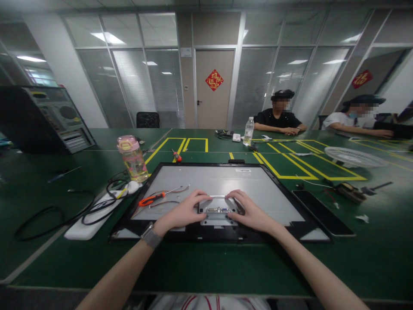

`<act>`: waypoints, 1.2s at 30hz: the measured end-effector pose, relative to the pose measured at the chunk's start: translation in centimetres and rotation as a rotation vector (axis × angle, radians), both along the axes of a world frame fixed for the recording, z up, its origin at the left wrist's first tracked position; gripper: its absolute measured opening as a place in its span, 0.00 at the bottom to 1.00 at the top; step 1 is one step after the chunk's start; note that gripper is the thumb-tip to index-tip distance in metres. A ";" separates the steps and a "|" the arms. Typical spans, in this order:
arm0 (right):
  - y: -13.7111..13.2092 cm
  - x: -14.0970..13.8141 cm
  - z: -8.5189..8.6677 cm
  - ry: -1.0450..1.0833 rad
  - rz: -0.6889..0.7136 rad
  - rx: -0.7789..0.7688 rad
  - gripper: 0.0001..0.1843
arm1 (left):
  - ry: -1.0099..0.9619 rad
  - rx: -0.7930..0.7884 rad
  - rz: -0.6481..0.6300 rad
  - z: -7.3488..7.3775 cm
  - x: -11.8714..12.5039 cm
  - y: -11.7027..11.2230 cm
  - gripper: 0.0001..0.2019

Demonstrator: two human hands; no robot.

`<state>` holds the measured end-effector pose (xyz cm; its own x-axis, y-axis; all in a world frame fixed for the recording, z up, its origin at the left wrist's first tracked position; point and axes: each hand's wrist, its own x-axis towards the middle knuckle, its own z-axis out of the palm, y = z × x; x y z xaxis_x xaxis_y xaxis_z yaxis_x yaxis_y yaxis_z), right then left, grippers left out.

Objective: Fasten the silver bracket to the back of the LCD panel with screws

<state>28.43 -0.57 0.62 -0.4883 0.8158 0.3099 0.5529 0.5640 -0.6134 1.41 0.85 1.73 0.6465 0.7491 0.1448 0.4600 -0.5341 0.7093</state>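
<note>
A flat display panel (193, 176) with a black frame lies back side up on the green table. At its near middle sits a metal bracket with a row of video ports (217, 211). My left hand (190, 209) grips the bracket's left side, thumb in front and fingers behind. On the right side, my right hand (247, 211) holds it the same way. Whether the bracket touches the panel cannot be seen for sure. An orange-handled screwdriver (152, 199) rests on the panel's left part beside thin loose wires.
Left of the panel are a white power strip (93, 219) with black cables and a pink-lidded bottle (131, 159). A black phone-like slab (322, 213) lies right. A computer case (45, 118) stands far left. A clear bottle (248, 131) and two seated people are across the table.
</note>
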 end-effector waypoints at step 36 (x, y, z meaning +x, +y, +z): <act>0.1 0.4 0.1 0.094 0.031 -0.057 0.19 | 0.122 0.438 -0.029 1.9 0.6 -2.0 0.07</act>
<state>28.80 -0.49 0.74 -0.4847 0.8183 0.3090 0.4737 0.5426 -0.6937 1.98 -1.15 3.65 0.6986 0.6151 0.3654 0.5065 -0.7860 0.3545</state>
